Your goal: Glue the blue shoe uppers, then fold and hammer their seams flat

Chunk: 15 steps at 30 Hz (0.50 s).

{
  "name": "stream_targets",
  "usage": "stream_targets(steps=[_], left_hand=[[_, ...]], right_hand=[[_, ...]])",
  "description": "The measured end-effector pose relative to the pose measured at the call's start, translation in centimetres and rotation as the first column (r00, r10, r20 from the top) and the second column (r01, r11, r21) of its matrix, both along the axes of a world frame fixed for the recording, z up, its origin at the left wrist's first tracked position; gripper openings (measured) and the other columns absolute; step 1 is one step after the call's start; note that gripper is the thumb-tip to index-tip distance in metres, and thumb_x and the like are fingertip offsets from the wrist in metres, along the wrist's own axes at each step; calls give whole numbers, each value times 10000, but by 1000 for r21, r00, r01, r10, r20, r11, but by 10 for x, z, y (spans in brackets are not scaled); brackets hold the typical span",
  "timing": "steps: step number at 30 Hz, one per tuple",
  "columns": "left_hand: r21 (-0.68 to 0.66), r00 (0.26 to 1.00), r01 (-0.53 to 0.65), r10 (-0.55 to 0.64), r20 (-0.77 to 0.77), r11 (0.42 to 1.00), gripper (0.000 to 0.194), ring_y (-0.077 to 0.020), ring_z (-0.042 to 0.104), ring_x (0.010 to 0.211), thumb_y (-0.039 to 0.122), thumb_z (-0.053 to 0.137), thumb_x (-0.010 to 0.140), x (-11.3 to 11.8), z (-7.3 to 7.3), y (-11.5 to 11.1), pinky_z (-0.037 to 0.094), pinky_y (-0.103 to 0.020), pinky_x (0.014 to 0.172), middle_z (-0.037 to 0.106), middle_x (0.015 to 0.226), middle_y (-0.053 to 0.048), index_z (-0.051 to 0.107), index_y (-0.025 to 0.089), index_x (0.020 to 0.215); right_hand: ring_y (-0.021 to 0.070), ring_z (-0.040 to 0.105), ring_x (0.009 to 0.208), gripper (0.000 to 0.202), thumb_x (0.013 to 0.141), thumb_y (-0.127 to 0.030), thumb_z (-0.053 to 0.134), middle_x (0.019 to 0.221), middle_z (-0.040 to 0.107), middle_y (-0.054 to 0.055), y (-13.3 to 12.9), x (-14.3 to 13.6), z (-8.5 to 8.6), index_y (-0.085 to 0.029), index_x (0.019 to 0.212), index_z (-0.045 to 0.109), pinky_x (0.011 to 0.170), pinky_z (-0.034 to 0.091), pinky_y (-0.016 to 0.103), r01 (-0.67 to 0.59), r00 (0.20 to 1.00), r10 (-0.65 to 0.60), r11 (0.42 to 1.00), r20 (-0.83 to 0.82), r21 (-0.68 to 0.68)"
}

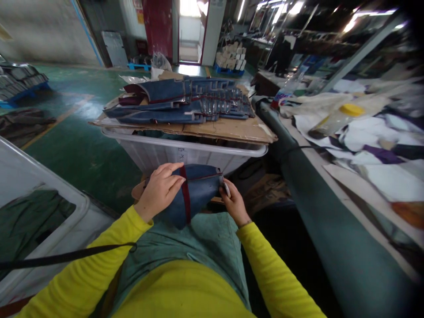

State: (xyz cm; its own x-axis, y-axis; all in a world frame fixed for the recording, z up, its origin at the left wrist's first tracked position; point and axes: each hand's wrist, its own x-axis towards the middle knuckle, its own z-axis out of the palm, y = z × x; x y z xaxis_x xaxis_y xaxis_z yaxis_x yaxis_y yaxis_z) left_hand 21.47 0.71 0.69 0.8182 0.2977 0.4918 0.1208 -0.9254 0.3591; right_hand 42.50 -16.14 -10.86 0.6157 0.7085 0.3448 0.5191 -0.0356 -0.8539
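A blue fabric piece [203,190] with a dark red band and a thin red seam lies over my lap, in front of the white bin. My left hand [162,187] rests on its left part, fingers stretched out and close together. At the right edge, my right hand [234,201] pinches the piece between thumb and fingers. A small pale grey item [227,189] shows at those fingertips; whether it is a tool or part of the piece I cannot make out.
Ahead, a cardboard sheet [232,128] on the white bin [198,150] bears several similar blue pieces [179,99]. A second bin [81,196] with green cloth [33,216] stands left. To the right, a long table [318,207] carries fabric scraps and a yellow-capped bottle [338,120].
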Motion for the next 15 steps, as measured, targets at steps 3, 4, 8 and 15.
stream_targets(steps=[3, 4, 8, 15], left_hand=[[-19, 997, 81, -81, -19, 997, 286, -183, 604, 964, 287, 405, 952, 6, 6, -5, 430, -351, 881, 688, 1019, -71, 641, 167, 1061], [-49, 995, 91, -92, -31, 995, 297, -167, 624, 860, 298, 401, 956, 7, 5, -8, 444, -326, 827, 703, 886, -53, 628, 165, 1092], [-283, 996, 70, -85, -40, 957, 358, -124, 613, 647, 276, 338, 974, 15, -8, -21, 469, -247, 710, 635, 613, 19, 517, 175, 1267], [-5, 954, 230, -227, -193, 973, 533, -189, 355, 1329, 109, 359, 912, 20, -21, -34, 350, -376, 1048, 386, 1458, -66, 317, 246, 1425]], right_hand=[[237, 530, 1168, 335, 861, -343, 517, 1238, 583, 108, -3, -2, -7, -212, 1158, 599, 1020, 403, 446, 8, 1000, -8, 1000, -1, 23], [239, 527, 1174, 336, 860, -341, 519, 1240, 584, 110, -3, -3, -8, -212, 1158, 601, 1026, 397, 450, 9, 1000, -9, 1000, 1, 28], [239, 508, 1205, 343, 864, -332, 521, 1273, 566, 110, -2, -4, -12, -216, 1177, 599, 1046, 377, 450, -10, 1000, 10, 999, -4, 40], [243, 476, 1244, 379, 861, -348, 530, 1311, 547, 99, -4, -7, -9, -226, 1215, 589, 1072, 346, 460, -21, 998, 24, 999, -56, 45]])
